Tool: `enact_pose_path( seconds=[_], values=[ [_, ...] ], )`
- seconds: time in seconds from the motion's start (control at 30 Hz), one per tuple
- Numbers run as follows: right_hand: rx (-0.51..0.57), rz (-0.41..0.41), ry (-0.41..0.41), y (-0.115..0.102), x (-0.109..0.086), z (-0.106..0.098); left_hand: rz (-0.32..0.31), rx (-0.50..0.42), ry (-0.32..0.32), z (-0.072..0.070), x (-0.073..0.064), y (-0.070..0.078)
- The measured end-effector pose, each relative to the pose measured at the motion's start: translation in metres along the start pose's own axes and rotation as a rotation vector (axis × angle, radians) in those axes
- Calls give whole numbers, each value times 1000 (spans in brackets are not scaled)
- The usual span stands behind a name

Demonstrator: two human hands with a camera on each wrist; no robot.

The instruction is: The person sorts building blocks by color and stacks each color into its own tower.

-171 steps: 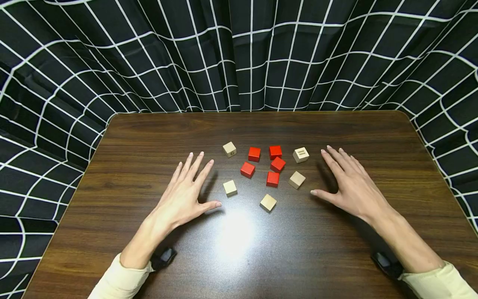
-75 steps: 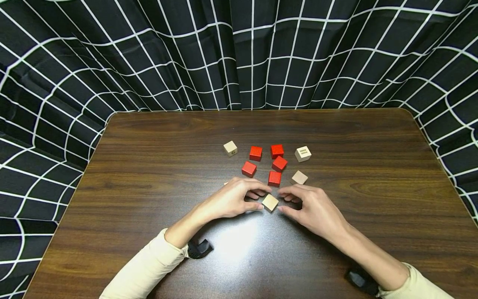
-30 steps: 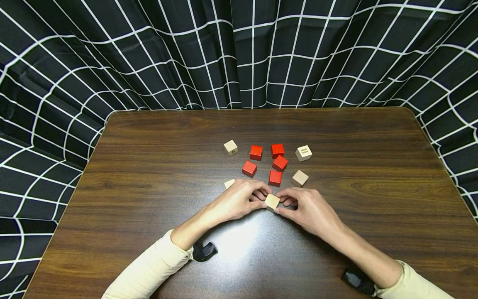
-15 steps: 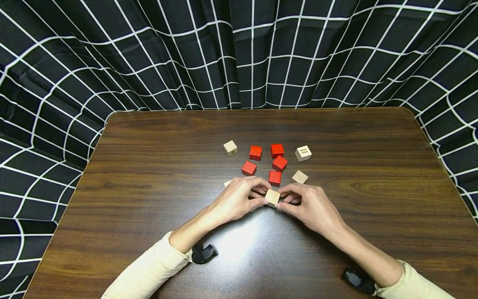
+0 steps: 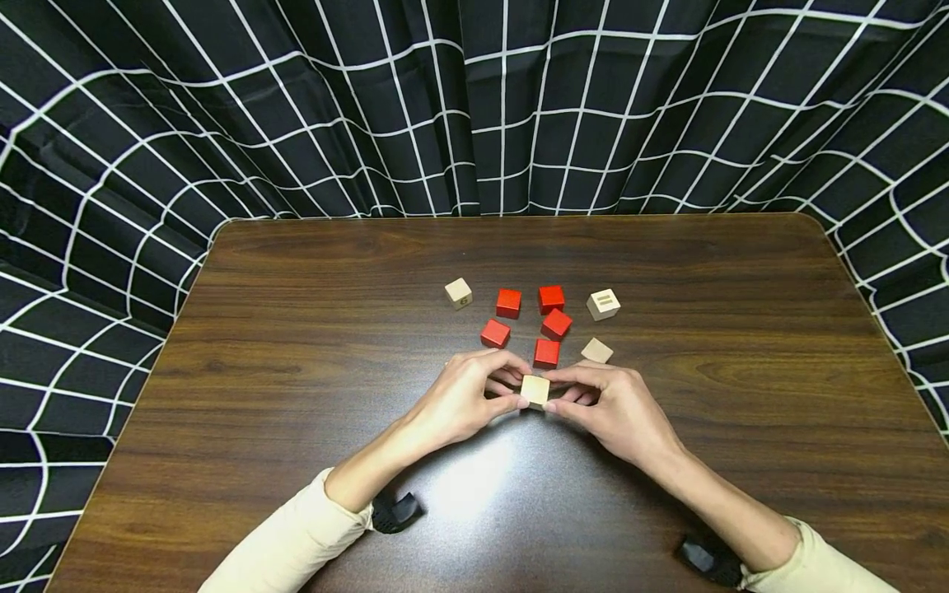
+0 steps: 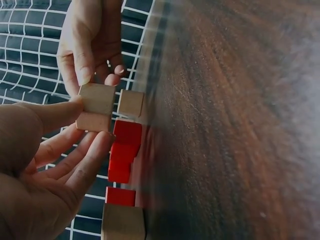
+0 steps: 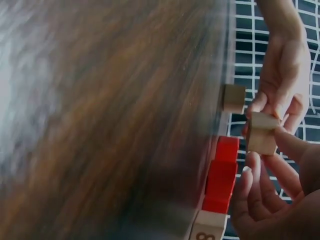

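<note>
A plain wooden cube (image 5: pixel 535 390) sits between the two hands at the near side of the block group. My left hand (image 5: pixel 463 397) pinches it between thumb and fingers from the left. From the right, my right hand (image 5: pixel 626 412) grips the same cube with thumb and fingertips. In the left wrist view the held wooden cube (image 6: pixel 97 100) appears raised off the table, its marked face, if any, not visible. The right wrist view shows the held cube (image 7: pixel 262 132) with fingers of both hands on it. Another wooden cube (image 7: pixel 234 97) lies beyond, mostly hidden by the left hand in the head view.
Several red cubes (image 5: pixel 556 324) lie just beyond the hands. A wooden cube with two bars (image 5: pixel 604 304), one with a round character (image 5: pixel 458 293) and a plain one (image 5: pixel 596 351) lie around them. The brown table (image 5: pixel 334 272) meets a black gridded curtain (image 5: pixel 371 107).
Both hands came in from the sides to the nearest wooden cube and took hold of it. The cube has since risen slightly and turned. The other cubes stay put.
</note>
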State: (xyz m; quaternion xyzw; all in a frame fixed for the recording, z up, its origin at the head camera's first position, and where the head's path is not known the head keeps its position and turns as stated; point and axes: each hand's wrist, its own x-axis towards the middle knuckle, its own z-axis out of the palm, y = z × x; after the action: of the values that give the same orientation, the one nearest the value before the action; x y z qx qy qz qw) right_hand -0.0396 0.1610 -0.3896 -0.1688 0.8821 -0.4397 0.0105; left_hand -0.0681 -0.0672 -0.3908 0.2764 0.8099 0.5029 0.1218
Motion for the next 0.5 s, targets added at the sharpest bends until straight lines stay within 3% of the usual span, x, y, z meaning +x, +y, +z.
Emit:
enact_pose_path(
  seconds=[0.5],
  values=[
    [72, -30, -12, -8, 5, 7, -34, -84, 71, -8, -16, 0]
  ],
)
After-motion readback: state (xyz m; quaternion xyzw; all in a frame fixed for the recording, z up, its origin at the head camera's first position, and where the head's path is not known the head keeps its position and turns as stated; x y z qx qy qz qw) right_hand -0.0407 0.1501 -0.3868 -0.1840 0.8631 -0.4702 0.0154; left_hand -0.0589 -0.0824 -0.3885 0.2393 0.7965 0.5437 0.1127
